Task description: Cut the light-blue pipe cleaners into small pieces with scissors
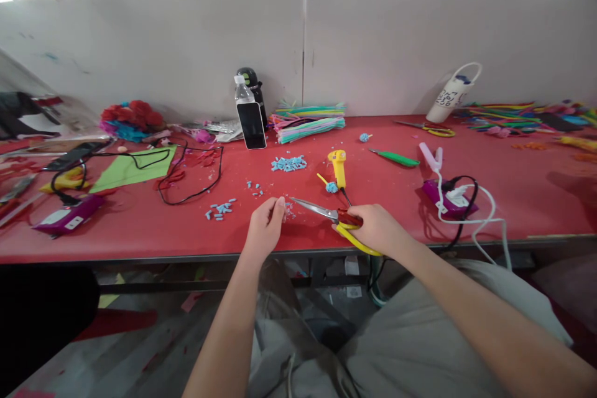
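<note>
Yellow-handled scissors (317, 206) lie in the grip of the right hand (380, 227), low over the red tabletop (237, 168), their blades pointing toward the left hand (265, 227). That hand is closed, thumb and fingers pinched together just beside the blade tips (whether anything sits in the pinch is too small to tell). Short blue pieces (221, 209) are scattered beyond it and to its left, with a denser pile of blue pieces (289, 163) farther back. Beyond the scissors, a yellow glue gun (338, 169) stands near a blue cluster (331, 187) on a yellow stem. Bundled pipe cleaners (311, 129) lie near the partition (186, 50), to the right of an upright smartphone (252, 125).
</note>
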Demonstrator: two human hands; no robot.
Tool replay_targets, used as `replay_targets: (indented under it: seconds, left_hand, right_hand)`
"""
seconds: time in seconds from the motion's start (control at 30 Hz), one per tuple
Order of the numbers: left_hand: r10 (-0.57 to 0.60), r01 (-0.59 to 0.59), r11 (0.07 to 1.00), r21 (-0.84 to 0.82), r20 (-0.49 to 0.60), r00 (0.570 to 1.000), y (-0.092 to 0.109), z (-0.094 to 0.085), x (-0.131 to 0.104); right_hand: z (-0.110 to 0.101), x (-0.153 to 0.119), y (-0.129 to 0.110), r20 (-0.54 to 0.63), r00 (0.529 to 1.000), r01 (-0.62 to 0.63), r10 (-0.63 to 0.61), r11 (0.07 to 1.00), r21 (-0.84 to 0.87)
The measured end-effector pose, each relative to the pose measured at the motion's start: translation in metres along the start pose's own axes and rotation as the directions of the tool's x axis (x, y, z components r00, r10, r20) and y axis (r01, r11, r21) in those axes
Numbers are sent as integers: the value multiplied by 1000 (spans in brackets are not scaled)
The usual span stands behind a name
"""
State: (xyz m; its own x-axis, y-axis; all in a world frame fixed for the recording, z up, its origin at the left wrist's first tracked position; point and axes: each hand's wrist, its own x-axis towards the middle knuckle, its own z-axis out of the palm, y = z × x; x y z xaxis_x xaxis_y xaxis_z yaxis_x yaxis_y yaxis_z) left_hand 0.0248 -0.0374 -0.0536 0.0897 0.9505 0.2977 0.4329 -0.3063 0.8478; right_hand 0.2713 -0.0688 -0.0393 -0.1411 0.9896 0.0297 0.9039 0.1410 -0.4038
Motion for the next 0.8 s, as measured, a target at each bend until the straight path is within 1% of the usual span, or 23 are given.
replay_targets:
  seconds: [0.17, 0.33, 0.63, 0.8]
  left_hand:
    - [1, -1, 1000, -20, -14, 1000, -1, 0, -1]
    - [-2, 2, 1000, 1, -21, 1000, -3, 1, -1]
    - [15, -15, 1000, 5, -6, 1000, -3, 0, 0]
    - [16, -16, 1000, 10, 1, 1000, -4, 0, 1]
  right_hand:
    - [0, -2, 1, 5, 1000, 9, -9, 1000, 15]
    - [0, -2, -1, 14, 1000, 19, -19, 999, 38]
    - [0, -2, 0, 33, 999, 11, -12, 999, 30]
    - [1, -1, 1, 24, 1000, 18, -18, 1000, 26]
